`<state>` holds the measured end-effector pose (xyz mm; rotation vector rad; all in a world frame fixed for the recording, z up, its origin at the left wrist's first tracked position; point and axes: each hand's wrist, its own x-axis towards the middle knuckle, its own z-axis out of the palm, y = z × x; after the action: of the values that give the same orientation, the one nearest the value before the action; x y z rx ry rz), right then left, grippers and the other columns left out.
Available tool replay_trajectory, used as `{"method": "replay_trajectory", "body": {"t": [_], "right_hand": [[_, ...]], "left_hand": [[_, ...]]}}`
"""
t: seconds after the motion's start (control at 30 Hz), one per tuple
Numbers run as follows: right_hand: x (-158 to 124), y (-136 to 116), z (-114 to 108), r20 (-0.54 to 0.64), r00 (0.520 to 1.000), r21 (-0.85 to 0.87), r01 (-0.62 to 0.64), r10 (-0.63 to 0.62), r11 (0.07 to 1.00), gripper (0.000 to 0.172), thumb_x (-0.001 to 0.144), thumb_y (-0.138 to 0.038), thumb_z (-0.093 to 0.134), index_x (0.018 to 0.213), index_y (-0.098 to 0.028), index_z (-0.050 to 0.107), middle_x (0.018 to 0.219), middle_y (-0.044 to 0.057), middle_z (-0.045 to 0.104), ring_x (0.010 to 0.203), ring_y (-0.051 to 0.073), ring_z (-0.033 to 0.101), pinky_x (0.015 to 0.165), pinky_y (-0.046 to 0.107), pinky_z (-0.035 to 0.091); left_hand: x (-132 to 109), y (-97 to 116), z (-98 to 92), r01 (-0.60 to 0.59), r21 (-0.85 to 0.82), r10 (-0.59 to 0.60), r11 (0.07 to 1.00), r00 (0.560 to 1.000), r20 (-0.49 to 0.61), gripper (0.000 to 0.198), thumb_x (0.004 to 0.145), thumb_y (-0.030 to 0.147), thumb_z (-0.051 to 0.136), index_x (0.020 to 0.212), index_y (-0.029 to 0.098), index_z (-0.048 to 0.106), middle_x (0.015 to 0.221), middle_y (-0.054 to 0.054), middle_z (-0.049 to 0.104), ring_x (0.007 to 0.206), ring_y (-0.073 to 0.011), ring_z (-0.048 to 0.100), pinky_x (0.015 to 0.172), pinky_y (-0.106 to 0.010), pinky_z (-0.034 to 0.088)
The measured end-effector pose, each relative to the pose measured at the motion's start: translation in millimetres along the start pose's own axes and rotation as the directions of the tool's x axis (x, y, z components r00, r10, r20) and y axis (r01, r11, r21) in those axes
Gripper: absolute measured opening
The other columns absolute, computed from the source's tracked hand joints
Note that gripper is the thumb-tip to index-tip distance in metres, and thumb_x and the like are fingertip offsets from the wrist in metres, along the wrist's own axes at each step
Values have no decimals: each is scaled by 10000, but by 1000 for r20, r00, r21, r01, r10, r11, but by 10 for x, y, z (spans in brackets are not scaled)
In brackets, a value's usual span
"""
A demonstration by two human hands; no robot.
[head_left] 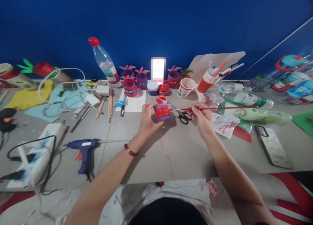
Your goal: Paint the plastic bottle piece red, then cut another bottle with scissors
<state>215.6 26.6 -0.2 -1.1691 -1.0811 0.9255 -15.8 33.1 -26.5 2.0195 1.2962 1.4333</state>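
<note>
My left hand (148, 117) grips a small red cup (162, 111) with purple bands at both rims, holding it above the table. In my right hand (201, 115) is a long red paintbrush (220, 108), pinched between the fingers. Its bristle end points left and appears to touch the side of the cup. Just behind the cup stand an open paint jar (161, 100) with red on it, a red jar (163, 88) and a white-lidded jar (153, 88). Black-handled scissors (184, 118) lie under the brush.
A blue glue gun (85, 150) and a white power strip (36, 156) lie at left. Several painted cups with leaf tops, such as one red cup (129, 89), stand at the back beside a tall bottle (105, 63). Plastic bottles (262, 115) and a phone (272, 146) lie at right.
</note>
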Motion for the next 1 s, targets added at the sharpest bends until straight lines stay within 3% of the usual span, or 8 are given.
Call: {"method": "replay_trajectory", "body": {"t": [0.1, 0.23, 0.37, 0.5, 0.7, 0.83, 0.93, 1.0], "right_hand": [[14, -1, -7, -33, 999, 42, -2, 3, 999, 241, 769, -426, 748, 795, -215, 634, 634, -6, 680, 535, 104, 552, 436, 200, 392], [20, -40, -10, -58, 998, 121, -17, 24, 993, 234, 764, -418, 742, 790, -223, 615, 650, -2, 690, 548, 105, 556, 443, 199, 395], [40, -51, -21, -71, 994, 180, -69, 83, 981, 264, 734, -450, 752, 775, -236, 603, 654, -2, 693, 534, 111, 553, 428, 208, 384], [57, -32, -18, -74, 985, 254, -134, 157, 958, 316, 680, -464, 796, 764, -226, 606, 658, 7, 704, 520, 110, 551, 415, 206, 375], [49, -34, 6, -55, 985, 280, -140, 162, 950, 357, 663, -480, 815, 763, -221, 591, 650, 3, 704, 516, 104, 558, 416, 198, 386], [43, -33, 9, -53, 986, 271, -138, 158, 953, 346, 683, -485, 797, 770, -229, 582, 685, 11, 720, 514, 112, 561, 416, 216, 394], [45, -27, 6, -63, 987, 276, -124, 146, 953, 346, 690, -489, 794, 775, -231, 581, 691, 10, 719, 521, 113, 566, 421, 215, 396], [49, -23, 0, -86, 988, 279, -96, 124, 956, 332, 701, -486, 785, 787, -232, 591, 698, 9, 718, 532, 114, 571, 426, 214, 398]], "left_hand": [[21, -3, 38, 183, -304, -179, 935, 983, 40, 621, 642, 262, 819, 1172, 224, 496, 1204, -98, 571, 1071, -234, 620, 930, -431, 539], [79, -18, 60, 523, -682, -499, 511, 827, 259, 473, 699, 384, 791, 1085, 215, 576, 1082, -65, 685, 1000, -224, 682, 902, -398, 559], [158, -24, -19, 626, -779, -581, 36, 648, 493, 387, 807, 472, 642, 1054, 174, 641, 1013, -89, 729, 992, -238, 708, 915, -381, 577], [201, -4, -97, 611, -773, -587, -172, 566, 578, 414, 829, 517, 541, 989, 149, 644, 893, -102, 726, 891, -226, 724, 818, -340, 613], [215, 31, -123, 616, -747, -582, -251, 520, 625, 425, 851, 516, 487, 965, 136, 638, 854, -112, 724, 811, -208, 724, 773, -329, 616], [211, 10, -118, 640, -743, -572, -196, 541, 616, 460, 819, 556, 519, 972, 138, 636, 896, -125, 718, 874, -232, 721, 806, -354, 603], [185, -25, -67, 652, -757, -583, 31, 627, 517, 471, 773, 560, 593, 1036, 169, 612, 982, -112, 699, 971, -258, 702, 833, -389, 587], [152, -58, -18, 579, -739, -591, 345, 745, 308, 500, 753, 500, 660, 1150, 213, 559, 1100, -98, 659, 1034, -248, 677, 869, -404, 568]]}}
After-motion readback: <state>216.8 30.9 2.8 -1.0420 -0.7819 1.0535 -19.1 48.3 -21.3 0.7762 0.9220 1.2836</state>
